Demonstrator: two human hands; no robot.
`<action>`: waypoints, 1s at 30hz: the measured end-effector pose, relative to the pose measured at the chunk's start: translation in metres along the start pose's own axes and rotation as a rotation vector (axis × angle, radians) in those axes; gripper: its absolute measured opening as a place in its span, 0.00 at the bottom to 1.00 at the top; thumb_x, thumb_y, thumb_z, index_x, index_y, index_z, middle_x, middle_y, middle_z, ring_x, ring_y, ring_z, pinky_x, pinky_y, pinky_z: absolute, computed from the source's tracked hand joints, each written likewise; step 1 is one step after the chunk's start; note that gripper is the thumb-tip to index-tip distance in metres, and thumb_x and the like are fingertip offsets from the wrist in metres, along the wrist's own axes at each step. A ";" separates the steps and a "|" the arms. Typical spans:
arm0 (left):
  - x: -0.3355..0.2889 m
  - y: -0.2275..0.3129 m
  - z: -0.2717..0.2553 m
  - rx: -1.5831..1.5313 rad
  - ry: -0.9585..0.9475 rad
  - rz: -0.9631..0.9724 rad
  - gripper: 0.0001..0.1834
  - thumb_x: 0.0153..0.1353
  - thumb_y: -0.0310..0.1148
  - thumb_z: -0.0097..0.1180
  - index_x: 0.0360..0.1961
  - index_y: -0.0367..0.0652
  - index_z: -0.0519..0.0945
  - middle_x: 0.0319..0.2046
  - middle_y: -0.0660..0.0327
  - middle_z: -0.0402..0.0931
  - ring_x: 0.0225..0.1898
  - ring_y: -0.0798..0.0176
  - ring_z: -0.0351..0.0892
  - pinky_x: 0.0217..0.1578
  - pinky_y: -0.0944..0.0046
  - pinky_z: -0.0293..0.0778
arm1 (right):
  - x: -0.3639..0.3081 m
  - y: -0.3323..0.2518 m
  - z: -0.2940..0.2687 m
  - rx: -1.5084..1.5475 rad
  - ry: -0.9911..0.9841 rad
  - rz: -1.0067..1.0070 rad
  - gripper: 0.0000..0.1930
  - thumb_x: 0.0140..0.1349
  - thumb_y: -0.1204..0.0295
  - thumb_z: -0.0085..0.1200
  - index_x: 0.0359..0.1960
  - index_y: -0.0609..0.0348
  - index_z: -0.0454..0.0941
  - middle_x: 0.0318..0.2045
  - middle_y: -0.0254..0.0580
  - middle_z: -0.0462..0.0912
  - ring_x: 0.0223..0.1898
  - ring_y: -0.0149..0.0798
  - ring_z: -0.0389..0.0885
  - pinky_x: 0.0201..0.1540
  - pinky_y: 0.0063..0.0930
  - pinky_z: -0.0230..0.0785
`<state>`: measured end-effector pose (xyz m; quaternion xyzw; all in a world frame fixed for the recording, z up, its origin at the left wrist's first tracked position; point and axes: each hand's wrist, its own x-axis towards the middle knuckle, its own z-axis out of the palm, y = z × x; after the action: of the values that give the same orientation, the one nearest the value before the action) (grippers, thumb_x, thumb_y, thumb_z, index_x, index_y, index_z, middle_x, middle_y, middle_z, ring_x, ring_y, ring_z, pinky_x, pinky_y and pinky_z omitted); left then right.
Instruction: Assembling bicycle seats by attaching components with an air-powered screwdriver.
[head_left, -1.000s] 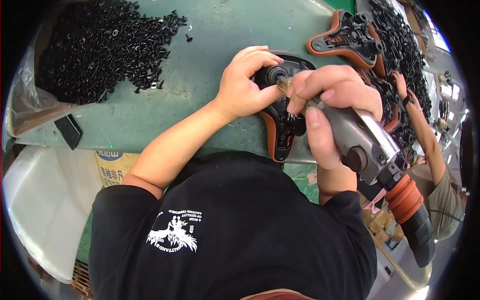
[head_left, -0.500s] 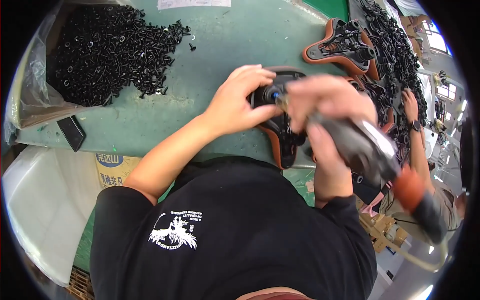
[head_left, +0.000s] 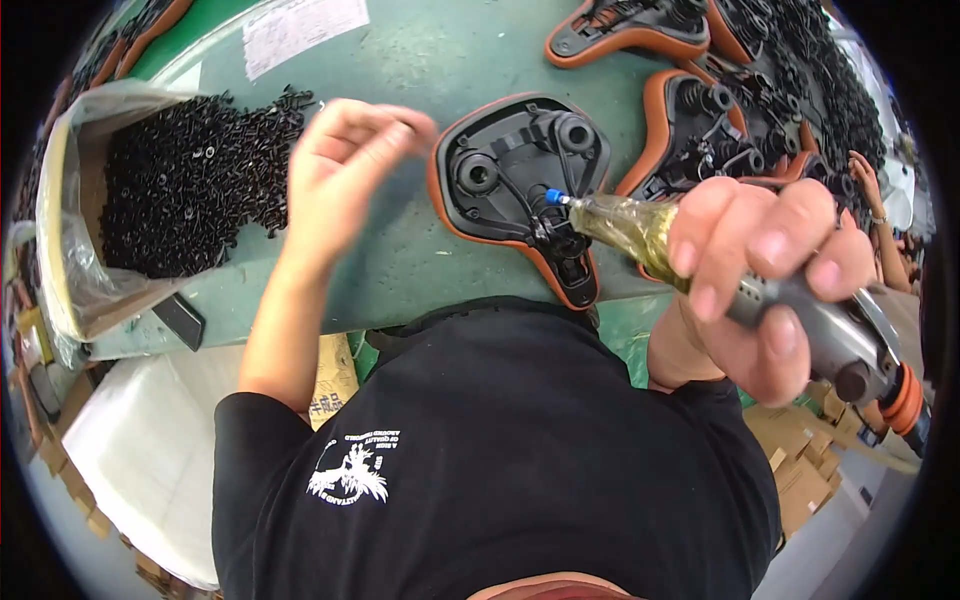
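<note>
An upturned bicycle saddle (head_left: 520, 150) with a brown rim and a black underside lies in front of me, its narrow nose toward my body. My right hand (head_left: 770, 270) is wrapped around a grey air screwdriver (head_left: 815, 335). Yellowish film covers the tool's front end, and its blue tip (head_left: 556, 197) hangs over the saddle's middle. Left of the saddle and apart from it, my left hand (head_left: 345, 180) is raised, thumb and fingers drawn together in a pinch; anything between them is hidden. Beyond that hand, black screws (head_left: 190, 180) spill from a plastic-lined box (head_left: 62, 240).
More upturned saddles (head_left: 670, 120) lie at the right, beside a long heap of black parts (head_left: 845, 90). A sheet of paper (head_left: 300, 35) lies at the back. Near the table's front edge is a flat black object (head_left: 180, 321). Another person's arm (head_left: 885, 240) reaches in at far right.
My left hand has let go of the saddle and moved left toward the screws. The screwdriver has drawn back from the saddle in my right hand, uncovering the underside. The view has shifted.
</note>
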<state>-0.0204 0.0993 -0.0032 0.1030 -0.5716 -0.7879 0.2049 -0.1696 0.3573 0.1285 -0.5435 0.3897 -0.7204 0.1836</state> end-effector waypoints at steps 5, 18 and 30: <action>-0.024 0.001 0.072 -0.568 -0.373 -0.227 0.12 0.71 0.19 0.60 0.54 0.31 0.82 0.42 0.51 0.86 0.43 0.59 0.88 0.46 0.59 0.85 | 0.002 -0.017 -0.003 0.091 -0.018 -0.060 0.17 0.61 0.75 0.59 0.53 0.55 0.73 0.49 0.44 0.80 0.31 0.34 0.85 0.39 0.33 0.79; 0.044 0.009 0.086 0.322 -0.776 0.390 0.21 0.58 0.33 0.76 0.48 0.31 0.86 0.41 0.53 0.85 0.44 0.52 0.85 0.49 0.54 0.81 | -0.031 -0.023 -0.015 0.008 0.080 -0.102 0.17 0.65 0.78 0.59 0.53 0.54 0.69 0.48 0.47 0.81 0.33 0.35 0.86 0.38 0.37 0.82; 0.124 -0.042 0.070 0.692 -0.927 0.280 0.29 0.41 0.27 0.77 0.49 0.37 0.83 0.64 0.50 0.80 0.60 0.48 0.83 0.61 0.54 0.78 | -0.030 0.004 -0.020 -0.219 0.225 -0.086 0.16 0.69 0.80 0.53 0.56 0.54 0.69 0.48 0.56 0.79 0.37 0.39 0.82 0.52 0.46 0.78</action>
<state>-0.1683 0.1160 -0.0114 -0.2675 -0.8331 -0.4841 -0.0094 -0.1784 0.3825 0.1047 -0.4922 0.4607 -0.7371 0.0475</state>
